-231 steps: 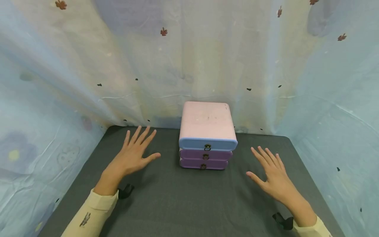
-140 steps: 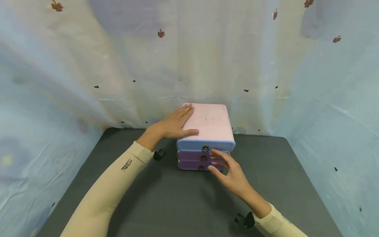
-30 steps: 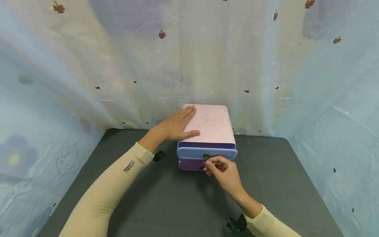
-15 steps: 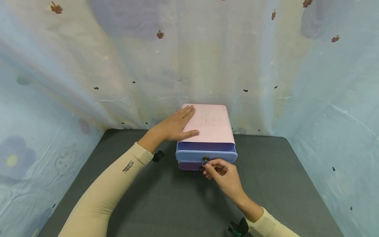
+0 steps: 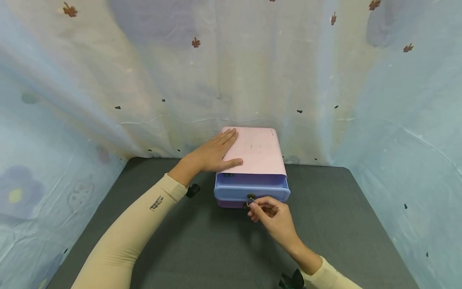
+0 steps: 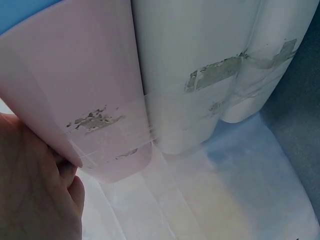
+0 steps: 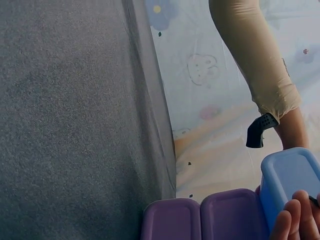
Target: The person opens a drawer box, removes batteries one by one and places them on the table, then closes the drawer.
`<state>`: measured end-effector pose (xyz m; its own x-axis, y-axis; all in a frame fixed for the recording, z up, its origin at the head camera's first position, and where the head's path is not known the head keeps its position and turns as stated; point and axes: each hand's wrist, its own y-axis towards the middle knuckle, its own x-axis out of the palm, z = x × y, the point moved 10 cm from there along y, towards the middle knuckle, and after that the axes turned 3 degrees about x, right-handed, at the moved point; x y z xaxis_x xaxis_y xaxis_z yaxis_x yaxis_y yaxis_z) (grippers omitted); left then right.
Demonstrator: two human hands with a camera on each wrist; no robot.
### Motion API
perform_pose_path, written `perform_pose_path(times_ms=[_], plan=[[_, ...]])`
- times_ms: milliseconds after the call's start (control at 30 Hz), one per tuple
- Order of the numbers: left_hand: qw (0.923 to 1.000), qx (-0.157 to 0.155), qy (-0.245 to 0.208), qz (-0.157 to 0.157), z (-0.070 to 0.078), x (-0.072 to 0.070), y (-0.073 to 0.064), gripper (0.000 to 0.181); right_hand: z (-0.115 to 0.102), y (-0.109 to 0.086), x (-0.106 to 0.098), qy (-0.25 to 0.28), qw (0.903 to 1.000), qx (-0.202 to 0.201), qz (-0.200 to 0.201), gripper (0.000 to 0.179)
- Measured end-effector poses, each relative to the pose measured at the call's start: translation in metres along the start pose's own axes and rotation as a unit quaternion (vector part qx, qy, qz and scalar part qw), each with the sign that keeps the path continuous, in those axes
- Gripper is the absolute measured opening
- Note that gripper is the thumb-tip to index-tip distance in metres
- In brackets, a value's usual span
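Note:
A small stacked drawer box with a pink top (image 5: 259,149) stands at the back middle of the table. My left hand (image 5: 209,155) lies flat across the top's left side, fingers straight; the left wrist view shows its edge beside the pink casing (image 6: 105,75). The blue top drawer (image 5: 231,194) is pulled partway out. My right hand (image 5: 277,221) pinches its metal ring pull (image 5: 250,202) between thumb and fingers. Something small and dark (image 5: 229,174) shows inside at the drawer's back left. Below, two purple drawers (image 7: 172,220) are closed, mostly hidden in the head view.
Dark grey cloth (image 5: 202,249) covers the table. A pale patterned curtain (image 5: 252,80) hangs right behind the box and along both sides. Black straps (image 5: 193,190) sit at both wrists, by the cream sleeves.
My right hand first reached the ring pull, then drew the blue drawer out toward me, further in each frame. My left hand came onto the pink top and has stayed there.

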<state>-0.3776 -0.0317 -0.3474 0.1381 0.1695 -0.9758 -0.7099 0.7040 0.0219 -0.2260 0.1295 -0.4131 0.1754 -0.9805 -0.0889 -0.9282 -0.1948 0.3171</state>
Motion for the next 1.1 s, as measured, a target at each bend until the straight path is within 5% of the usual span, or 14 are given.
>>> perform_pose_path(times_ms=[1100], plan=[[1.0000, -0.004, 0.000, 0.000, 0.000, 0.000, 0.001, 0.103, -0.004, -0.019, 0.004, 0.005, 1.0000, 0.006, 0.000, 0.008]])
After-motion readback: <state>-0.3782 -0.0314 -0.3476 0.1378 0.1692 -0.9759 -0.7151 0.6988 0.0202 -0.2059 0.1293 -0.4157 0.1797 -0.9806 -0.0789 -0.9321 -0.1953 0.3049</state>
